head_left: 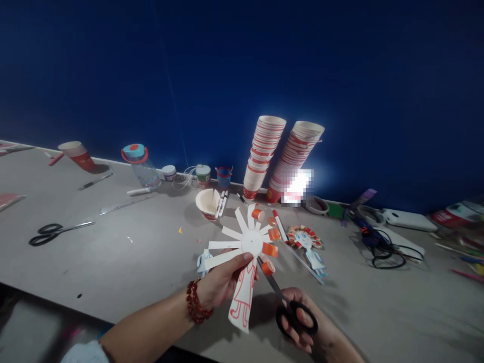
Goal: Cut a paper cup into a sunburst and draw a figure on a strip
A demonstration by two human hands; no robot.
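Note:
My left hand [223, 280] pinches a cut paper cup [251, 244], its white strips fanned out round a disc. Several strips on its right side curl and show orange outsides. A wider strip hangs below, with a dress and legs drawn in red. In my right hand [298, 322] are black-handled scissors [279, 291], fingers through the loops, the blades reaching up to a curled strip beside the disc. Behind to the right lies a finished-looking paper figure [304, 241] with a curled red and yellow fringe and a blue-drawn face. Another blue-drawn paper piece [204, 262] is partly hidden behind my left hand.
Two tall stacks of paper cups [264, 151] lean near the blue wall. A cut cup [207, 203], markers [224, 202] and small paint jars [203, 174] stand in the middle. Leftward are a water bottle [140, 166], another pair of scissors [56, 232] and a red cup [78, 155]. Tape rolls [316, 205] lie rightward.

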